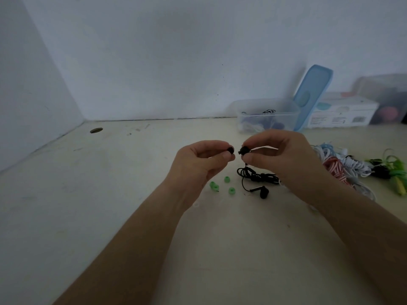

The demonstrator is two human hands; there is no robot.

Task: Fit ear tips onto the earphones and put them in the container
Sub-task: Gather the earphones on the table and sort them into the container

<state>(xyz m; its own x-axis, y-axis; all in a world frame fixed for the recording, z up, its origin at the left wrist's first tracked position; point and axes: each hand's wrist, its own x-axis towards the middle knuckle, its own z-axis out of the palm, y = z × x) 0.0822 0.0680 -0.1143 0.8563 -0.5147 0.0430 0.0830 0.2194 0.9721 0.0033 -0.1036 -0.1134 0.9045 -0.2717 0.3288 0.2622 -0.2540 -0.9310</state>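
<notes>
Left hand (202, 159): raised above the tabletop (110, 194). The grip is narrow, with thumb and forefinger pinching a black ear tip (230, 150).
Right hand (279, 155): raised level with the left hand. The grip is narrow, with thumb and forefinger pinching a black earbud (245, 150) whose nozzle end faces the ear tip.
Ear tip to earbud: just beside each other, with a small gap between them; not fitted.
Cable (256, 176): black. It drops from the held earbud to a loose coil on the tabletop below the right hand.
Second earbud (263, 192): black, lying on the tabletop at the near edge of the coil. It looks bare of a tip, but the view is too dark to be sure.
Green ear tips (226, 179): several, loose on the tabletop below the left hand, just left of the coil.
Container (284, 119): clear plastic, open, at the back of the tabletop by the wall, well apart from both hands. Coiled earphones lie inside, blurred.
Lid (312, 95): blue, standing tilted between the container and a white box (343, 113).
Earphone bundles (343, 164): white, red-striped, light blue, black and green, heaped on the tabletop right of the right hand.
Hole (96, 130): round, in the tabletop near the rear left corner.
</notes>
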